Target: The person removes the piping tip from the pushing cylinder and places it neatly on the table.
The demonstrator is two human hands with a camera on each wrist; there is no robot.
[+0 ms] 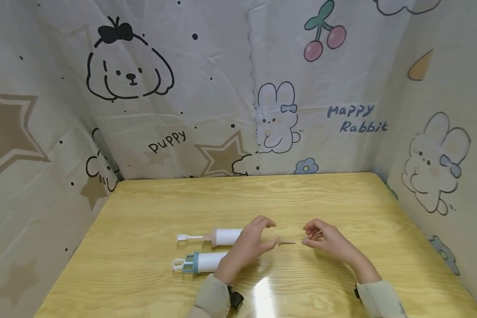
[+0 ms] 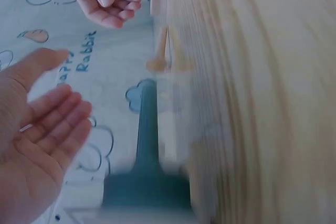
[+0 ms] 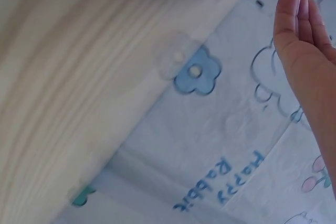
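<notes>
My left hand (image 1: pixel 252 240) is curved with the thumb apart from the fingers, and nothing is held in it. Beneath and beside it lie two white tubes. One white tube (image 1: pixel 227 237) has a pinkish-beige collar and a thin white end piece; the other (image 1: pixel 210 262) has a teal collar and a white loop. A small beige spike with a flange (image 1: pixel 287 242) lies by the left thumb; whether it joins a tube is hidden. In the left wrist view a teal stem (image 2: pixel 148 129) rises from a broad teal base. My right hand (image 1: pixel 325 237) hovers right of the spike, fingers loosely bent, holding nothing.
The wood-grain table (image 1: pixel 143 212) reaches back to a printed cloth (image 1: pixel 214 88) that hangs behind it and at both sides. In the left wrist view a small pinkish block (image 2: pixel 155 2) shows near the right hand; its kind is unclear.
</notes>
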